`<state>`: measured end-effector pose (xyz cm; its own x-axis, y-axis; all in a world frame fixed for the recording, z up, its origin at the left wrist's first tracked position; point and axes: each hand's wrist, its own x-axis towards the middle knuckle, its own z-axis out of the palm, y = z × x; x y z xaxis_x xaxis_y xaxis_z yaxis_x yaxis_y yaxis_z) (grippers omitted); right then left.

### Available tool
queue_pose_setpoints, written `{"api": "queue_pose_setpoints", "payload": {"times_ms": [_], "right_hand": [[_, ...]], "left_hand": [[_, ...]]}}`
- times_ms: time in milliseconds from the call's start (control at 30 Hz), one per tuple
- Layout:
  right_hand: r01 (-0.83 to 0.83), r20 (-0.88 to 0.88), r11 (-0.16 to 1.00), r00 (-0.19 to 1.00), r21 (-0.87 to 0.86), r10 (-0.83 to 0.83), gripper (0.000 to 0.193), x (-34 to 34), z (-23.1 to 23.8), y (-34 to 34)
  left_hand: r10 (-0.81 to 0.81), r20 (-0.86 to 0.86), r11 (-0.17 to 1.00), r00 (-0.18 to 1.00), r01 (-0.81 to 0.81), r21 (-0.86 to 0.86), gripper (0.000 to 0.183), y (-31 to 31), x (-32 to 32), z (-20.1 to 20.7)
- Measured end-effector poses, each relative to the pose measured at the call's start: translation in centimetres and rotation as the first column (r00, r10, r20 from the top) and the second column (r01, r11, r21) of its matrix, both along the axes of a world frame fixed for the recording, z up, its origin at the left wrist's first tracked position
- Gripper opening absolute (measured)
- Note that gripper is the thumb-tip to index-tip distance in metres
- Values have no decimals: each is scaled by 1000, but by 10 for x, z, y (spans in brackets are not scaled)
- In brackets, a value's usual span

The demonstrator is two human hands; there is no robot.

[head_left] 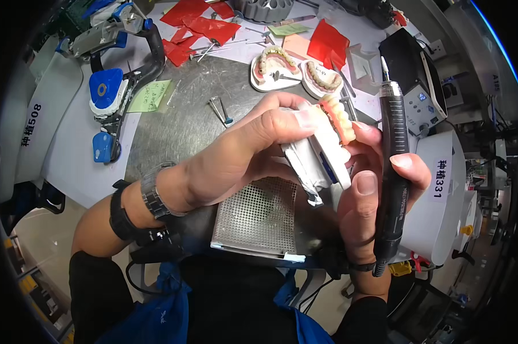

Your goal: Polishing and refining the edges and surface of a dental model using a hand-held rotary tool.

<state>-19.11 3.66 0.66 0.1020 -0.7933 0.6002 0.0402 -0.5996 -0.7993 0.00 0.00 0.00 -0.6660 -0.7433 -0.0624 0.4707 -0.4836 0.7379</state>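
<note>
My left hand [227, 152] is closed round a white plaster dental model [329, 150], which is tilted on its side above the bench. Along the model's upper side runs a row of cream teeth on pink gum [337, 117]. Crumpled whitish material [306, 169] covers part of its base. In my right hand [359, 200] a black rotary handpiece [393, 160] stands nearly upright, its slim bur [385, 67] pointing away from me and clear of the teeth. Fingers of my right hand also reach the model's right side; their exact contact is partly hidden.
Below my hands lies a perforated metal plate [256, 215]. Two more dental models [269, 80] [322, 92] rest beyond, near red sheets [329, 43] and small tools. A blue-and-black articulator [107, 89] stands left, a black control unit [422, 92] right. White trays [434, 212] flank the bench.
</note>
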Motion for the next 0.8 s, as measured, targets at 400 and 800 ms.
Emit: {"api": "queue_pose_setpoints", "payload": {"times_ms": [400,800], "right_hand": [[268,-227,945,924,-189,-308,35,-2,-8,-8],[234,-280,972,932,-20,-230,37,-1,-9,-5]], "left_hand": [[96,-128,980,987,-72,183,52,-14,1,-5],[69,104,997,992,-71,19,60,-12,5,10]]}}
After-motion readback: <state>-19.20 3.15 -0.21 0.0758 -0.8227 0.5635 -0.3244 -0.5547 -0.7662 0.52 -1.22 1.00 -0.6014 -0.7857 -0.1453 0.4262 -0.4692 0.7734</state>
